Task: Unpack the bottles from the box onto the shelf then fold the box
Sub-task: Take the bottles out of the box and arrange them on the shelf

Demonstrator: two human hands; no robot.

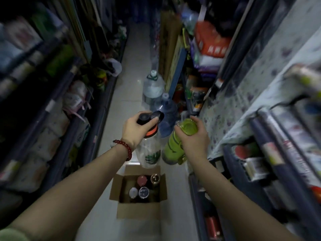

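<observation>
two bottles are lifted above the open box [139, 208] on the aisle floor. left hand [134, 130] has its grip clenched around the black cap of a clear bottle [149, 152]; right hand [194, 136] grasps a green bottle [173, 148] by its lid. four bottles [143, 186] stand inside the box, near the right shelf [231, 119].

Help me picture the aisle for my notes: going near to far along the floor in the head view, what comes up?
Cardboard box with bottles inside → blue water jug lying tilted → clear water jug standing upright → white plastic bag.
</observation>
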